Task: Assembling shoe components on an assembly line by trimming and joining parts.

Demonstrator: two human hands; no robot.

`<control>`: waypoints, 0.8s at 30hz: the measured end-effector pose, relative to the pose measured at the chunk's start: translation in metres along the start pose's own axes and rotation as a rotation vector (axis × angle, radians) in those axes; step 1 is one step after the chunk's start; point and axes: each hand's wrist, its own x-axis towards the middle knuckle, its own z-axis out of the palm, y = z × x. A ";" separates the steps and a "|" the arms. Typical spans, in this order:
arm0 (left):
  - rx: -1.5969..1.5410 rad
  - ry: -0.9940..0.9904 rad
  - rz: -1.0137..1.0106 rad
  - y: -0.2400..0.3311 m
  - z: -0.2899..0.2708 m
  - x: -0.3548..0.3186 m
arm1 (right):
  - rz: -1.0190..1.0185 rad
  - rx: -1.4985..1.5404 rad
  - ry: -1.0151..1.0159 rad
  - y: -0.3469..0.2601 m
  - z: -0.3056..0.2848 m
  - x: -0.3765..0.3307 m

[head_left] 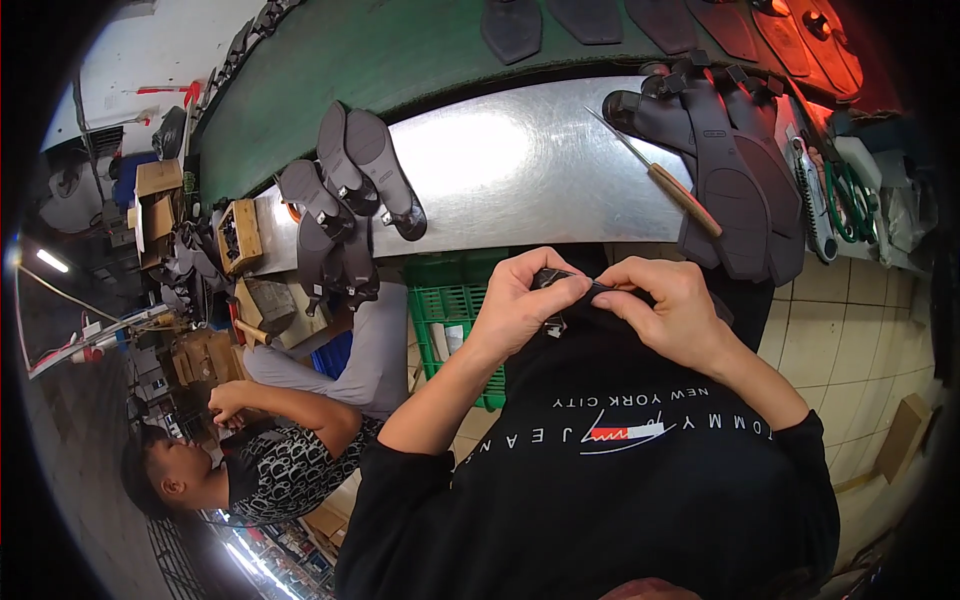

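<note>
In front of my chest, my left hand [515,305] pinches a small black strap piece [597,291] between thumb and fingers. A shiny metal buckle [554,326] hangs just below those fingers. My right hand [668,308] is closed on the strap's other side, its thumb and forefinger almost meeting the left thumb. Most of the strap is hidden in my fingers. Beyond my hands, an awl [685,198] with a wooden handle lies on the metal worktop [530,215]. A stack of dark shoe soles [735,205] overhangs the worktop's near edge, beyond my right hand.
More dark soles with straps [375,165] lie at the worktop's left. Green-handled scissors [850,205] and a utility knife [817,215] are at the right. Behind runs a green conveyor belt [420,55] carrying soles. A green crate [445,310] stands below; a co-worker [290,450] sits at left.
</note>
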 end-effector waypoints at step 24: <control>-1.250 0.179 -0.054 -0.034 -0.062 0.023 | -0.183 -0.427 0.423 0.025 -0.019 0.064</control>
